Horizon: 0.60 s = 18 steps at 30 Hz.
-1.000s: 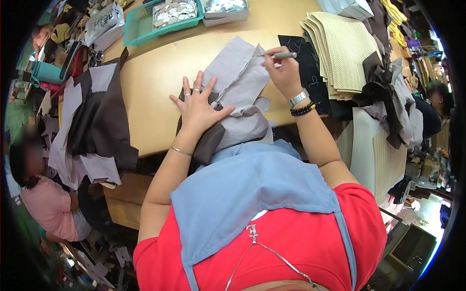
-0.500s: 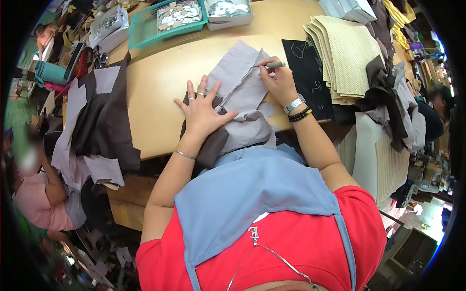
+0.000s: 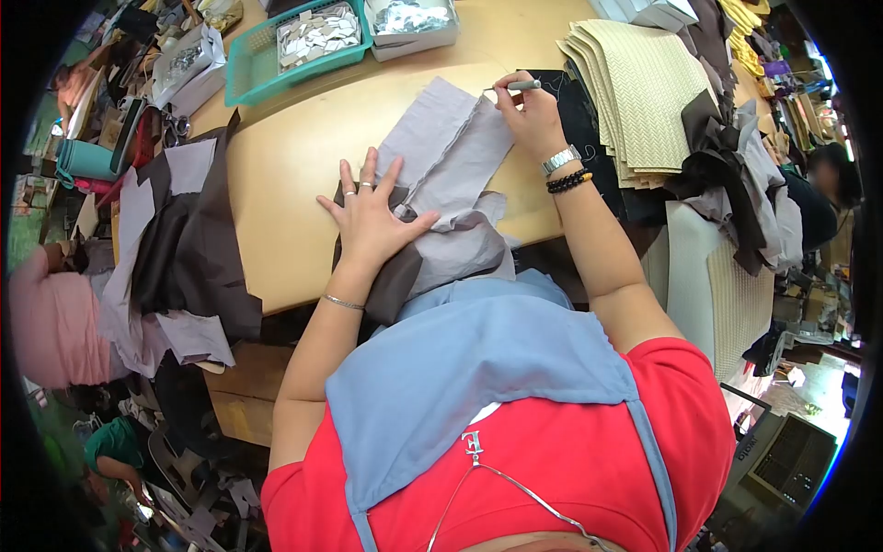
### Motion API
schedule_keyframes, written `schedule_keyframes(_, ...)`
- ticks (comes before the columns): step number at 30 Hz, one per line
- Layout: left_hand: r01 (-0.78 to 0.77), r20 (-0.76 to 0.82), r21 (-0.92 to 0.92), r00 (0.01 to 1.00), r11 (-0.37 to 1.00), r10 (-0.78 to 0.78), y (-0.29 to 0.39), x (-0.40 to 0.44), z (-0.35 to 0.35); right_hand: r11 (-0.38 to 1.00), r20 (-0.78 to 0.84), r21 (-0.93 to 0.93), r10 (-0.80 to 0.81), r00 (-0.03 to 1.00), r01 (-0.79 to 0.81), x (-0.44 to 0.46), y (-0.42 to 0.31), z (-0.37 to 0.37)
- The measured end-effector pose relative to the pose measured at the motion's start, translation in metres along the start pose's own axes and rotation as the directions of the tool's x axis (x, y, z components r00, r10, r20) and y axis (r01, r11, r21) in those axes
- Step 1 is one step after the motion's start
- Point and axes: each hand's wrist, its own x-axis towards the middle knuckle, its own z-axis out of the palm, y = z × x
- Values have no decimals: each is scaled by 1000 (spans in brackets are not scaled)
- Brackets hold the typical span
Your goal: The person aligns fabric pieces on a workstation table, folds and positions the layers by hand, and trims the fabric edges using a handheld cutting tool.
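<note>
A grey-mauve cloth piece (image 3: pixel 460 156) with a seam running along it lies on the wooden table (image 3: pixel 285 184), its near end bunched towards my blue apron (image 3: pixel 487 368). My left hand (image 3: pixel 375 213) rests with spread fingers over the cloth's left edge and a dark brown part (image 3: pixel 394 281). In my right hand (image 3: pixel 532 115) is a grey pen-like tool (image 3: pixel 524 85), held between the fingers, its tip near the seam's far end at the cloth's upper edge.
Teal basket (image 3: pixel 248 69) and white box (image 3: pixel 414 41) of small pieces stand at the back. Brown and grey cloths (image 3: pixel 198 239) drape at left. Quilted cream sheets (image 3: pixel 644 101) are stacked at right over black material (image 3: pixel 575 120). A person in pink (image 3: pixel 55 317) is at far left.
My right hand has moved up along the seam with the pen-like tool, towards the cloth's far edge. My left hand stays spread on the cloth. The person in pink has shifted position.
</note>
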Motion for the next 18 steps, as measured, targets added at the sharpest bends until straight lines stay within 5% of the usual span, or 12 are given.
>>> schedule_keyframes(8,-25,-18,26,1000,999,25,1,-2,-4,997,-150,-80,-16,989,4,15,7,-44)
schedule_keyframes(11,-76,-15,136,997,988,78,1,5,-15,871,85,-490,81,993,-29,10,11,-76)
schedule_keyframes(14,-104,151,183,986,978,76,6,36,-49,735,217,-678,210,953,-7,-8,44,-86)
schedule_keyframes(18,-286,75,250,958,925,276,11,80,-38,813,112,-520,-239,965,262,-24,6,-70)
